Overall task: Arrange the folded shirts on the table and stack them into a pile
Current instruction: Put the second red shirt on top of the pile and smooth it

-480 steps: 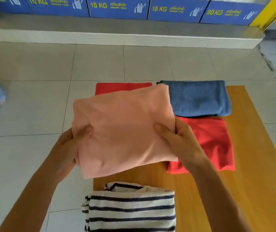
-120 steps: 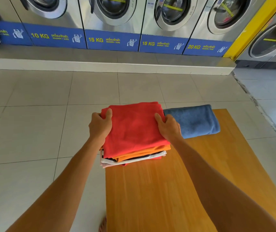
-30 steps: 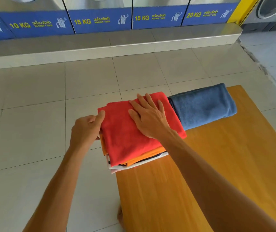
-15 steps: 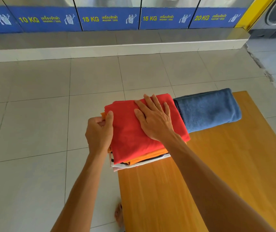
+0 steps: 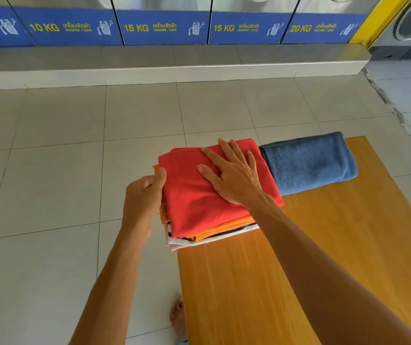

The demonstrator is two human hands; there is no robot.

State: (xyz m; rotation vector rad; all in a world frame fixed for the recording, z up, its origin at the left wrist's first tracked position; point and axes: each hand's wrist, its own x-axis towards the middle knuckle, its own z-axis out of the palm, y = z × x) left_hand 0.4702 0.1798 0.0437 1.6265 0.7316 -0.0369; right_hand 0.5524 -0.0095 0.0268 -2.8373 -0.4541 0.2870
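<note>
A pile of folded shirts sits at the far left corner of the wooden table, overhanging its left edge. A red shirt lies on top, with orange and striped white layers showing below. My right hand rests flat on the red shirt, fingers spread. My left hand grips the left side of the pile, thumb on the red shirt's edge. A folded blue shirt lies alone just right of the pile, touching it.
Washing machines with blue labelled panels line the back wall above a raised step. Grey tiled floor spreads to the left. A bare foot shows beside the table's left edge.
The left hand has shifted slightly along the pile's left side, its thumb now on the red shirt's edge. The right hand stays flat on top. The pile has hardly moved.
</note>
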